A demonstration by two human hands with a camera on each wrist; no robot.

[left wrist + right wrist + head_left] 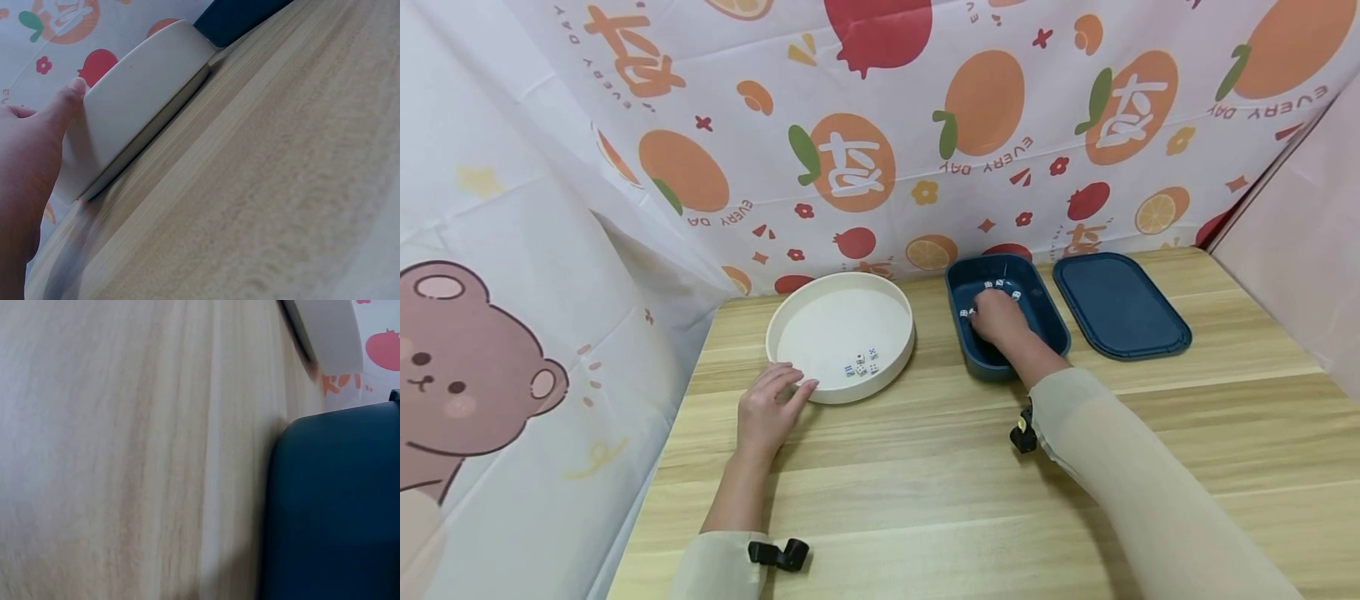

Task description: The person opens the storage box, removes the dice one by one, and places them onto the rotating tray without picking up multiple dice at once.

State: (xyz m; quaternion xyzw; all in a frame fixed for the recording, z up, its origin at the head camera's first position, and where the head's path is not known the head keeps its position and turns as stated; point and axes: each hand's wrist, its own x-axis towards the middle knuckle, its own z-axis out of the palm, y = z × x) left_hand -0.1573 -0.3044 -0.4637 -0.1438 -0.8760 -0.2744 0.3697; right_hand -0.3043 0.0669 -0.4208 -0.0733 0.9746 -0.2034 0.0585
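A round white tray [842,321] stands at the back left of the table, with several white dice [861,367] in its near right part. My left hand [767,408] touches the tray's near left rim; in the left wrist view its thumb [76,86] lies at the rim's edge. To the right, my right hand [1000,317] reaches down into a deep dark blue box [973,357], its fingers bent and their tips hidden. More white dice [1016,295] lie in the box around that hand. Whether the fingers pinch a die is not visible.
A flat dark blue lid [1123,304] lies on the wooden table [902,492], right of the box. Behind stands a curtain [917,183] printed with fruit. A black camera mount [778,554] sits on the left wrist, another [1024,429] on the right.
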